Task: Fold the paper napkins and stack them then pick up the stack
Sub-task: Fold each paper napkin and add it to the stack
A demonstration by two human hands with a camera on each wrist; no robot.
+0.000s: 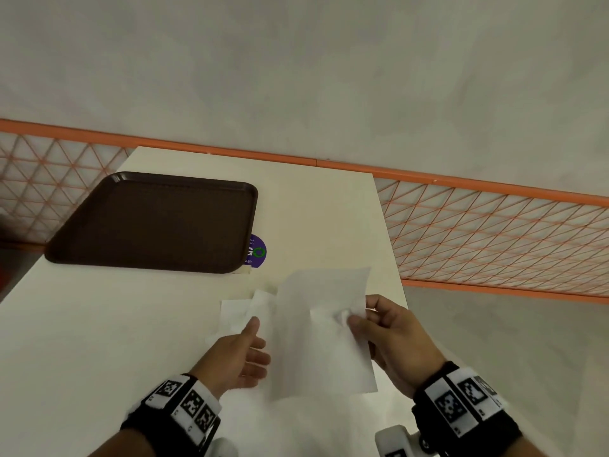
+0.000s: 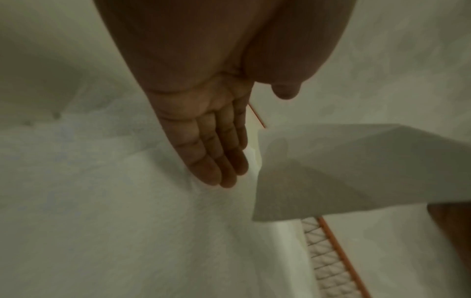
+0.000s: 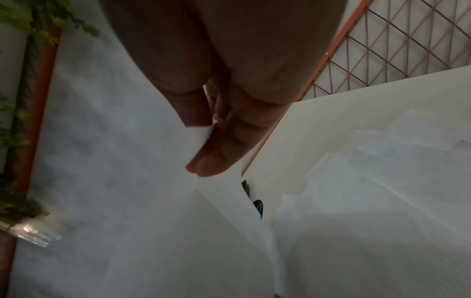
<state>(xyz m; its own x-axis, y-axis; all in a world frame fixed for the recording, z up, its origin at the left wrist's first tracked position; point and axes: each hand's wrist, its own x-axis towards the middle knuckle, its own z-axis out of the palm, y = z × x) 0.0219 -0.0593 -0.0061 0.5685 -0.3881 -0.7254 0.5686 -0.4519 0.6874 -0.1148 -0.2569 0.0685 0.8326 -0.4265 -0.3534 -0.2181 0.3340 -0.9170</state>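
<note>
Pinching the raised napkin at its right edge, the right hand closes thumb and fingers on the sheet and holds it clear of the bench, right of frame centre. The left hand is flat and holds nothing, palm turned toward the sheet's left edge. Take the free edge with the left hand, match the corners, lower the sheet and press the crease flat. More napkins lie loose on the bench just behind the left hand, in the lower middle of the frame; their number is unclear. The brown tray sits at the upper left.
</note>
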